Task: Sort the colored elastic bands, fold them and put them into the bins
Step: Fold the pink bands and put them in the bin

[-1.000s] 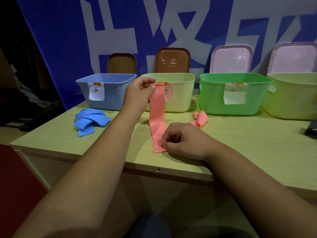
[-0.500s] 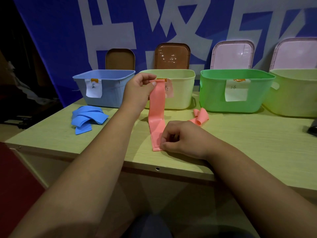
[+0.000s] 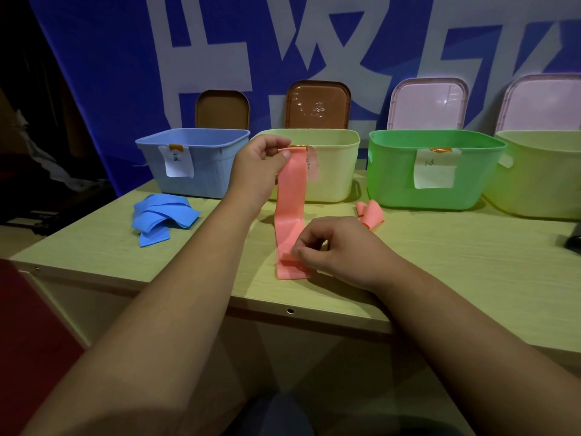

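You are mid-fold: your left hand point(image 3: 257, 171) pinches the top end of the pink band point(image 3: 290, 196) at frame centre, and your right hand point(image 3: 341, 251) pinches its lower end on the table point(image 3: 456, 265). The blue bands point(image 3: 163, 215) at left and a second pink band point(image 3: 371, 214) wait outside the bins point(image 3: 334, 184).

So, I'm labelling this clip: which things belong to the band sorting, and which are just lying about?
Job: pink band, pinched by left hand and right hand; loose pink band; blue bands; blue bin, yellow bin, green bin, rightmost bin.
Idle: lids behind bins; dark object at right edge.
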Action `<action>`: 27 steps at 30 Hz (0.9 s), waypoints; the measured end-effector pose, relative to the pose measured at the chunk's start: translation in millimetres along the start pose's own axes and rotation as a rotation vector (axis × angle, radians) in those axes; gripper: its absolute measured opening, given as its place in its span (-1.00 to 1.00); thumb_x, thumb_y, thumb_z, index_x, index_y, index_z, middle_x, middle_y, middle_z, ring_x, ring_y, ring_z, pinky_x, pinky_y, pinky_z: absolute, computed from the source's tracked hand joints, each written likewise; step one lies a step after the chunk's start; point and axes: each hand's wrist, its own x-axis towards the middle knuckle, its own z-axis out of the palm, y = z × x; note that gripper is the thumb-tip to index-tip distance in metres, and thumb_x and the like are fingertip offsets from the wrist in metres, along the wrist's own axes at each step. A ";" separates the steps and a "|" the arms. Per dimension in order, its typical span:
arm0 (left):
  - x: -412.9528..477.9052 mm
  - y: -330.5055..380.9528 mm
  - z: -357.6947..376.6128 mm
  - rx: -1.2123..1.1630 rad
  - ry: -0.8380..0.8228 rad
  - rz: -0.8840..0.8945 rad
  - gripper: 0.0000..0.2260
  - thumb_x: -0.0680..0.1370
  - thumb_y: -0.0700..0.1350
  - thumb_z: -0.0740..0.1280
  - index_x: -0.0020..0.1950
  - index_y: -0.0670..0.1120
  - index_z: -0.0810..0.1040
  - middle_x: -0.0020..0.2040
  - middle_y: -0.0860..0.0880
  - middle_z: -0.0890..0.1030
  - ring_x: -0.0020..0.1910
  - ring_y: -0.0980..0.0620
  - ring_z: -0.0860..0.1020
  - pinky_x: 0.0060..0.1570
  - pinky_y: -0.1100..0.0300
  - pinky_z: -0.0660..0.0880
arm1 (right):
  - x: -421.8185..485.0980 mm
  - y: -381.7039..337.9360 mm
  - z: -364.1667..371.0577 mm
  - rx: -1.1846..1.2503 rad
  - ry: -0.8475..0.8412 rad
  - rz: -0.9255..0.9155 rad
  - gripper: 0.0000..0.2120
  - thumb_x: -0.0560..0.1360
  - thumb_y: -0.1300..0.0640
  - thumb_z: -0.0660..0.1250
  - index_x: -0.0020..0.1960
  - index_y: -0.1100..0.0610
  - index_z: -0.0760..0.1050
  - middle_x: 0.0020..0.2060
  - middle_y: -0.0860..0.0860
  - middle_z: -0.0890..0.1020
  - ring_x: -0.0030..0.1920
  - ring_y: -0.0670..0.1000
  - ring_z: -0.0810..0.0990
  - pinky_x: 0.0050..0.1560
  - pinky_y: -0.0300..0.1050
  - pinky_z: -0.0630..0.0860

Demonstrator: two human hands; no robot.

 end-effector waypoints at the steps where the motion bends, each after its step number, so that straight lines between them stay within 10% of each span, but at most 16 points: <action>1: 0.1 0.6 -0.4 0.003 0.001 0.004 -0.83 0.68 -0.15 0.40 0.23 0.08 0.65 0.15 0.08 0.67 0.16 0.09 0.65 0.13 0.02 0.71 | 0.1 -0.3 0.0 0.005 0.004 -0.007 -0.91 0.60 0.13 0.50 -0.09 0.01 0.70 -0.17 -0.14 0.71 -0.15 -0.15 0.64 -0.12 -0.33 0.50; 16: 5.8 -8.9 1.7 -0.026 0.014 0.015 -0.83 0.68 -0.16 0.41 0.20 0.10 0.66 0.17 0.05 0.68 0.17 0.07 0.66 0.10 0.02 0.72 | 2.2 -0.6 9.9 -0.109 -0.131 -0.160 -0.94 0.56 0.02 0.55 -0.03 0.00 0.74 -0.10 -0.15 0.68 -0.05 -0.09 0.65 -0.02 -0.14 0.60; 27: 9.0 -14.7 -1.1 -0.068 0.036 0.030 -0.82 0.68 -0.14 0.41 0.25 0.06 0.66 0.17 0.05 0.68 0.18 0.05 0.66 0.04 0.09 0.71 | 5.1 -0.4 1.1 -0.089 0.197 -0.113 -0.95 0.58 0.13 0.52 -0.05 0.01 0.70 -0.12 -0.17 0.67 -0.09 -0.13 0.64 -0.06 -0.22 0.59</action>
